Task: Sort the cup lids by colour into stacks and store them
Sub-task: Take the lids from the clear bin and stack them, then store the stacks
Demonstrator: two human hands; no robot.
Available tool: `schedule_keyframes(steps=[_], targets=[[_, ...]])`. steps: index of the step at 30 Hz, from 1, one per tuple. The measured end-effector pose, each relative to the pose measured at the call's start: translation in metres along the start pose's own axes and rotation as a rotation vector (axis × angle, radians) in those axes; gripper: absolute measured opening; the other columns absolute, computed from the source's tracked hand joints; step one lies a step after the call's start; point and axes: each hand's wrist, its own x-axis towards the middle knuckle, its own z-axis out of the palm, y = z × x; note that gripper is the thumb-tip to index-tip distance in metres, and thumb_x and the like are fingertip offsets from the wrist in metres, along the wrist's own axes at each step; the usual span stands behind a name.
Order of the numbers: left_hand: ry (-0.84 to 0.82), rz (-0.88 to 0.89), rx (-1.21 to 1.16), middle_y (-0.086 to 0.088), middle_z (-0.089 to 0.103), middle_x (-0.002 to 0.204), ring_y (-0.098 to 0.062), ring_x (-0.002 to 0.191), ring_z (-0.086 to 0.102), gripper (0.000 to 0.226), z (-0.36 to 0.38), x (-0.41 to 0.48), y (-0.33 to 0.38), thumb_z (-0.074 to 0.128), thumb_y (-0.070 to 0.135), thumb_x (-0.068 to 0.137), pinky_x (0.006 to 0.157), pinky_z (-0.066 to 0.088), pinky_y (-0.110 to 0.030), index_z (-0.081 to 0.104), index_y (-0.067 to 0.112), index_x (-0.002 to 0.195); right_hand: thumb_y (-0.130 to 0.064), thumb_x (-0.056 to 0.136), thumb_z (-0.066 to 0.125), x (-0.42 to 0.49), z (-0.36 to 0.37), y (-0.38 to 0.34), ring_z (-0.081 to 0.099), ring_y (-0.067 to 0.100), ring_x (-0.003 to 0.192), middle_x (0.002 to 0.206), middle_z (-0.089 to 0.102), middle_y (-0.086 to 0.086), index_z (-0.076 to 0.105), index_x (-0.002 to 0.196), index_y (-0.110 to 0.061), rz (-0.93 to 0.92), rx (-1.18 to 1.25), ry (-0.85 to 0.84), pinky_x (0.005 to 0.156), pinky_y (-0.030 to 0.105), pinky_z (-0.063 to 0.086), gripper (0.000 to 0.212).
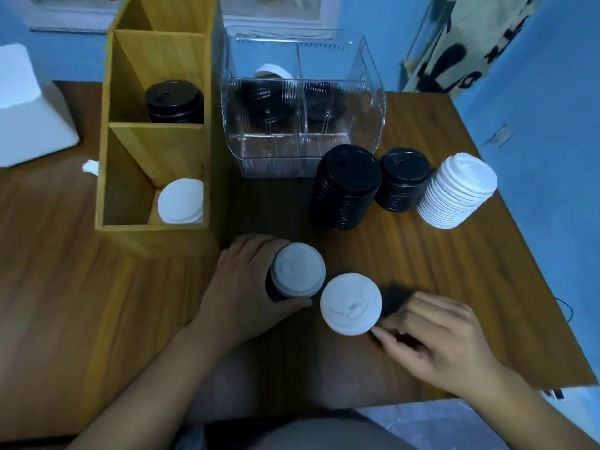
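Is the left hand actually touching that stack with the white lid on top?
Touching. The head view shows the left hand wrapped round the dark lid stack topped by a white plastic lid, thumb against its side.

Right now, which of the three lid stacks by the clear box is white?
The white stack at the right end of the row. The tall black stack and the short black stack to its left are both dark.
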Motion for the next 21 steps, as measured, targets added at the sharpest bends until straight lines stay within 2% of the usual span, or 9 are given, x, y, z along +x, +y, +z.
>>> schedule_keyframes(steps=[3, 6, 8, 10, 12, 14, 18, 19, 21], targets=[[-0.014, -0.009, 0.003, 0.008, 0.053, 0.137, -0.014, 0.128, 0.045, 0.092, 0.0, 0.0, 0.0, 0.068, 0.082, 0.065, 0.105, 0.039, -0.037, 0.052, 0.028, 0.137, -0.023, 0.084, 0.081, 0.004, -0.001, 0.007, 0.059, 0.017, 0.082, 0.09, 0.06, -0.001, 0.075, 0.095, -0.011, 0.062, 0.082, -0.119, 0.064, 0.033, 0.051, 0.017], [-0.022, -0.01, 0.004, 0.008, 0.052, 0.139, -0.015, 0.129, 0.044, 0.093, 0.0, -0.001, -0.001, 0.067, 0.083, 0.066, 0.107, 0.038, -0.036, 0.05, 0.028, 0.139, -0.016, 0.074, 0.082, 0.012, -0.004, 0.008, 0.054, 0.015, 0.116, 0.123, 0.054, -0.006, 0.069, 0.117, -0.017, 0.111, 0.15, -0.272, 0.085, 0.036, 0.053, 0.045], [-0.029, -0.013, 0.007, 0.007, 0.052, 0.14, -0.015, 0.13, 0.044, 0.093, 0.0, -0.001, -0.001, 0.067, 0.083, 0.066, 0.108, 0.038, -0.036, 0.05, 0.028, 0.14, -0.009, 0.069, 0.08, 0.021, -0.006, 0.005, 0.04, 0.02, 0.141, 0.149, 0.043, -0.01, 0.061, 0.129, -0.02, 0.125, 0.23, -0.389, 0.107, 0.035, 0.045, 0.063], [-0.027, -0.014, 0.004, 0.007, 0.053, 0.139, -0.015, 0.13, 0.044, 0.093, 0.0, -0.001, -0.002, 0.066, 0.084, 0.067, 0.108, 0.04, -0.036, 0.05, 0.028, 0.14, -0.009, 0.07, 0.077, 0.031, -0.004, 0.003, 0.025, 0.019, 0.152, 0.161, 0.031, -0.013, 0.055, 0.138, -0.024, 0.123, 0.276, -0.506, 0.116, 0.036, 0.033, 0.073], [-0.019, -0.007, -0.005, 0.007, 0.053, 0.138, -0.015, 0.129, 0.045, 0.093, 0.0, -0.001, -0.002, 0.066, 0.083, 0.067, 0.107, 0.041, -0.038, 0.051, 0.027, 0.139, -0.019, 0.074, 0.074, 0.039, 0.0, 0.004, 0.025, 0.01, 0.151, 0.16, 0.031, -0.019, 0.049, 0.145, -0.03, 0.085, 0.228, -0.587, 0.119, 0.036, 0.03, 0.076], [-0.014, -0.002, -0.014, 0.007, 0.054, 0.138, -0.016, 0.129, 0.046, 0.093, 0.0, -0.001, -0.002, 0.067, 0.083, 0.066, 0.106, 0.042, -0.039, 0.052, 0.027, 0.139, -0.038, 0.076, 0.073, 0.042, 0.001, 0.005, 0.035, 0.003, 0.14, 0.151, 0.039, -0.022, 0.046, 0.146, -0.035, 0.063, 0.108, -0.608, 0.112, 0.033, 0.036, 0.075], [-0.015, 0.003, -0.014, 0.008, 0.053, 0.139, -0.015, 0.13, 0.044, 0.094, -0.002, -0.001, -0.001, 0.069, 0.082, 0.066, 0.108, 0.041, -0.038, 0.051, 0.026, 0.14, -0.086, 0.074, 0.052, 0.043, 0.003, -0.004, 0.05, 0.014, 0.106, 0.117, 0.05, -0.011, 0.049, 0.14, -0.029, 0.225, -0.259, -0.495, 0.087, 0.035, 0.047, 0.087], [-0.014, 0.008, -0.011, 0.008, 0.053, 0.139, -0.014, 0.131, 0.044, 0.095, -0.002, -0.001, -0.001, 0.07, 0.081, 0.065, 0.108, 0.04, -0.037, 0.051, 0.026, 0.14, -0.092, 0.073, 0.046, 0.042, 0.004, -0.007, 0.05, 0.015, 0.105, 0.115, 0.051, -0.009, 0.049, 0.14, -0.026, 0.284, -0.307, -0.472, 0.085, 0.035, 0.048, 0.094], [-0.011, 0.021, -0.016, 0.007, 0.052, 0.14, -0.014, 0.131, 0.043, 0.094, -0.003, -0.002, 0.0, 0.072, 0.078, 0.066, 0.108, 0.037, -0.034, 0.05, 0.025, 0.141, -0.091, 0.074, 0.045, 0.036, 0.005, -0.007, 0.046, 0.013, 0.116, 0.126, 0.048, -0.009, 0.043, 0.147, -0.027, 0.318, -0.248, -0.458, 0.091, 0.036, 0.046, 0.097]])
